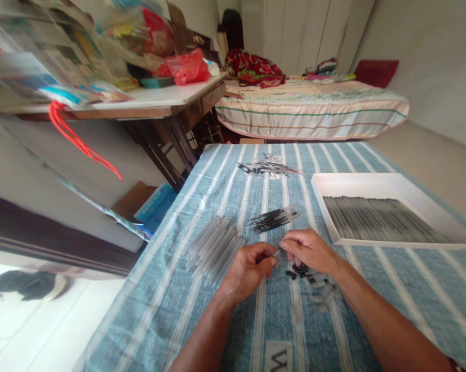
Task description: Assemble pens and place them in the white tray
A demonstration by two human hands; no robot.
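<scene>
My left hand (248,267) is closed around a slim translucent grey pen barrel (277,252), most of it hidden by the fingers. At the barrel's far end, my right hand (309,250) is closed in a pinch; whatever lies between its fingertips is too small to make out. Left of my hands lies a pile of translucent grey pen barrels (217,248). Just beyond them is a bundle of black pen refills (274,219). Small black and grey pen pieces (320,287) are scattered under and beside my right hand.
A white shallow box (388,242) holding a row of grey pens (376,219) sits at the right. Farther back on the striped tablecloth (179,289) is a loose heap of thin sticks (269,167). A cluttered desk (151,101) stands left, a bed (314,111) behind.
</scene>
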